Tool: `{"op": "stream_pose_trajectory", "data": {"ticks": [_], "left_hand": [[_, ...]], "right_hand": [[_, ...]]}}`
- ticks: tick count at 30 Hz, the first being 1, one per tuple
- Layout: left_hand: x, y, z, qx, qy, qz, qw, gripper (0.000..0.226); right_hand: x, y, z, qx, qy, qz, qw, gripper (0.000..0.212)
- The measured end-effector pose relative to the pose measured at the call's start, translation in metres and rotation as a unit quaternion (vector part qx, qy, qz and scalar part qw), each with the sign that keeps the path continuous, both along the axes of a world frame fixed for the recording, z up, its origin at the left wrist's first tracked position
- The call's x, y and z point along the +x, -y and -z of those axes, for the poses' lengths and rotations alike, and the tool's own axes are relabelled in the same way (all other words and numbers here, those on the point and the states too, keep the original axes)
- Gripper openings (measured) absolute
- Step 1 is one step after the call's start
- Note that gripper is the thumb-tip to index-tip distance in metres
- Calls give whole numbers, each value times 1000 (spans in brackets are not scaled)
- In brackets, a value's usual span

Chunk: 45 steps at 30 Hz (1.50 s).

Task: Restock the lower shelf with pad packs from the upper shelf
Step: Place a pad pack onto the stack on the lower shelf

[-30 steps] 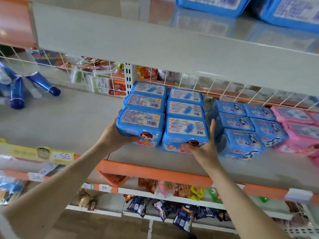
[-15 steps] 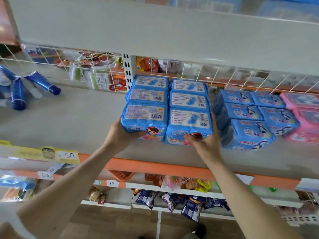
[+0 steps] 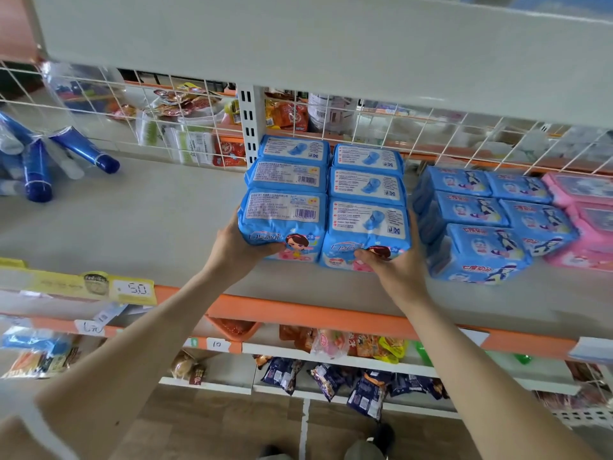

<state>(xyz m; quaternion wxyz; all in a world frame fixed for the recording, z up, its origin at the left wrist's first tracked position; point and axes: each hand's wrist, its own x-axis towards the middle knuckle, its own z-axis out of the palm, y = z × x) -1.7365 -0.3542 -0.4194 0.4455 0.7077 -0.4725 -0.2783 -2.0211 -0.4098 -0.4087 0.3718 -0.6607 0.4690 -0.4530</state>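
Observation:
A block of several blue pad packs [image 3: 326, 200], two columns wide, lies on the grey lower shelf [image 3: 159, 220] with an orange front edge. My left hand [image 3: 238, 250] grips the front left pack from its left side and underneath. My right hand [image 3: 394, 263] holds the front right pack at its right side and front. The rear packs of the block reach back to the wire grid. The upper shelf [image 3: 331, 44] shows only as a grey underside across the top.
To the right lie more blue pad packs [image 3: 477, 227] and pink packs [image 3: 587, 220]. Blue tubes [image 3: 39, 161] lie at the far left. A white wire grid [image 3: 464, 134] backs the shelf. Price tags [image 3: 132, 288] hang on the front edge; snack bags fill shelves below.
Both hands have pushed the block of blue packs a little farther back on the shelf toward the wire grid. The grip on the front packs is unchanged.

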Motion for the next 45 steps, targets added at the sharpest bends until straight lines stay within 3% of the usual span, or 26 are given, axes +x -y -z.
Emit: {"op": "stream_pose_trajectory", "data": {"ticks": [5,8,11,13,15,18,22,27,33,45], "left_hand": [[-5,-9,-12,24,31,-10,999,79],[-11,-19,-13,16,78,-35,996,77],[-18,-32,-15,-6,96,-53,994,95],[-24,-41,-15,-1,123,-69,990,111],[-32,-51,-15,-15,168,-83,982,114],[-43,-61,-13,-106,239,-73,963,99],[-58,-65,-17,-166,305,-11,938,86],[-85,-66,-25,-200,383,89,897,80],[-125,-71,-32,-235,383,146,881,80],[-179,-91,-77,-226,423,116,870,68]], "right_hand": [[-2,-9,-5,8,-39,38,999,76],[0,-21,-3,19,-73,100,992,94],[0,-27,-2,28,-130,143,981,126],[-2,-31,-4,5,-161,151,975,131],[-5,-36,-6,-36,-182,150,971,128],[-11,-43,-7,-79,-191,151,967,123],[-18,-56,-13,-112,-216,136,960,117],[-28,-74,-18,-139,-245,131,951,91],[-44,-98,-35,-203,-256,108,939,71],[-86,-115,-77,-259,-224,77,936,68]]}}
